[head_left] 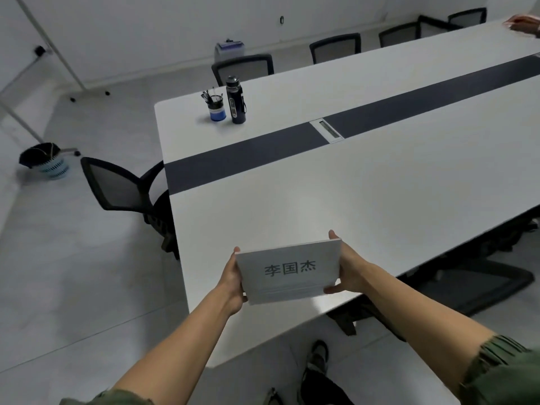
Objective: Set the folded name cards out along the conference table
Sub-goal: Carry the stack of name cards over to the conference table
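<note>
**Card stack held over near corner; none set out yet**

1. Cards (289,270): a stack of folded name cards, printed face toward the holder, over the near corner of the table (380,185). I cannot tell whether its lower edge touches the top.
2. Left hand (233,276): grips the stack's left end.
3. Right hand (346,270): grips the right end, thumb at the near edge, fingertips over the far edge. Holding both ends likely keeps the loose cards square.
4. Edges: the table's short left end lies just beside the left hand, and the long near edge runs under the forearms. A card stood here wants setting back from both.
5. Room: white top stretches from the stack to the strip (248,159) and away to the right, so the easy run is that way.
6. Chair (117,185): at the left end, seat tucked under.
7. Cable box (328,129): sunk flush in the strip.
8. Pen pot (216,108) and bottle (235,100): upright, just beside each other, near the far-left corner. Cards on that side must go round them.
9. Far chairs (336,48): a row along the far side, pushed in.
10. Another person's hand (523,23): at the far right end.
</note>
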Demonstrator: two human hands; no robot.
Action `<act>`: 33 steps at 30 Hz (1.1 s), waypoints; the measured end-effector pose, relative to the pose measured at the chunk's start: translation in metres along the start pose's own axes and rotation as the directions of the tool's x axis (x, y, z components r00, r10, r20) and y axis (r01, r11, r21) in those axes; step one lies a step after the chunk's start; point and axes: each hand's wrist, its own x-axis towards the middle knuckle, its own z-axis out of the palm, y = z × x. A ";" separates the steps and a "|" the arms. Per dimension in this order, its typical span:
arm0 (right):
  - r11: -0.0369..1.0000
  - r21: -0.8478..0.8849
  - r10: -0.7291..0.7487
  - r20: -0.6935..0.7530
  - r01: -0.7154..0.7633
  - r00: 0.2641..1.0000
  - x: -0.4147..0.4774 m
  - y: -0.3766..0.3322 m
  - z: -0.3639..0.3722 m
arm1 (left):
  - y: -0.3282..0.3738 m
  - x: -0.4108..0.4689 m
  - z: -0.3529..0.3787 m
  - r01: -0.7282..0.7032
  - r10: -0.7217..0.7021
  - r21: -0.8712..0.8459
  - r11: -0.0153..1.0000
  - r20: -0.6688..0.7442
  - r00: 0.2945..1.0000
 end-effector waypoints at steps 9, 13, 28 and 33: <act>0.998 -0.059 0.041 0.033 -0.039 0.999 0.078 -0.071 -0.030 | 0.047 0.065 0.040 0.007 -0.015 -0.079 0.997 -0.092 0.996; 0.993 -0.103 0.072 0.070 -0.065 0.995 0.109 -0.093 -0.041 | 0.057 0.090 0.054 0.040 -0.055 -0.144 0.989 -0.104 0.993; 0.947 -0.318 0.047 -0.018 -0.050 0.999 0.133 -0.137 -0.041 | 0.097 0.132 0.049 0.044 -0.053 -0.069 0.997 -0.130 0.990; 0.701 -0.667 -0.447 -0.135 0.253 0.884 0.118 -0.189 -0.041 | 0.107 0.125 0.043 0.003 0.013 0.087 0.996 -0.186 0.982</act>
